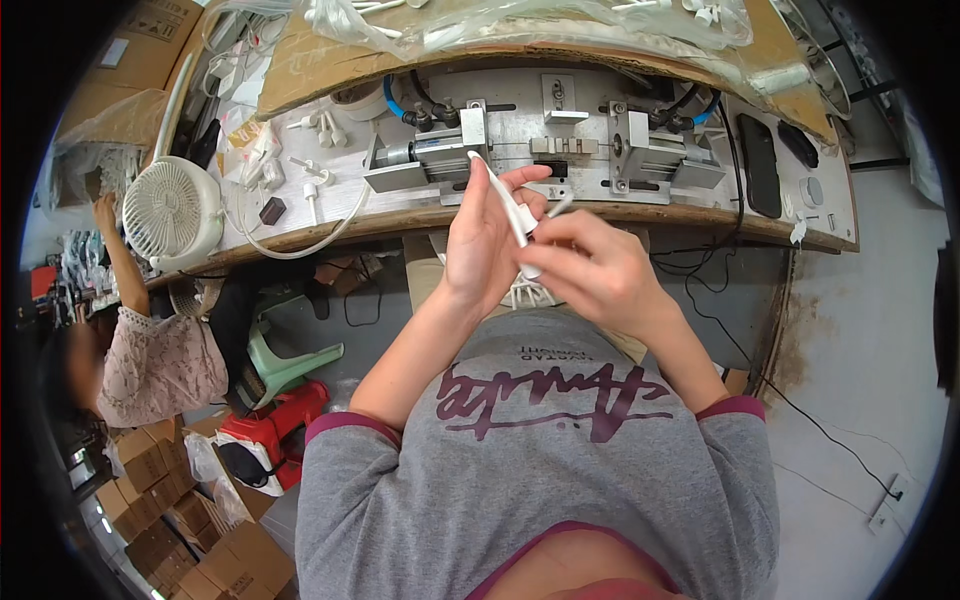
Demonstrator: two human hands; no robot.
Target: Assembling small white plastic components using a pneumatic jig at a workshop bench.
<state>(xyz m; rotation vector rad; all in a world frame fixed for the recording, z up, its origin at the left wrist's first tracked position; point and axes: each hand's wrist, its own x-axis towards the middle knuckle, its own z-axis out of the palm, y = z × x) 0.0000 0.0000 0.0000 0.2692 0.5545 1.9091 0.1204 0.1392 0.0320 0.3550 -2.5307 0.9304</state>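
Note:
A slim white plastic stick-like part [507, 205] with a small side piece slants across my hands in front of my chest. My left hand [472, 250], palm turned up, supports it along the fingers, with its upper tip at my fingertip. The fingers of my right hand [608, 272] are closed around its lower end, where a short white prong shows between them. My right fingers hide part of that end. Just beyond my hands, on the bench, stands a metal clamping fixture [565, 146] with a pneumatic cylinder [440, 150] on the left and another [665, 155] on the right.
White plastic parts [318, 180] lie on the bench at left, near a white fan [172, 212]. A black phone [759, 165] rests at the right. Cardboard [330, 62] with plastic bags overhangs the back. Black cables [720, 310] hang at right. Another person [160, 355] sits at left.

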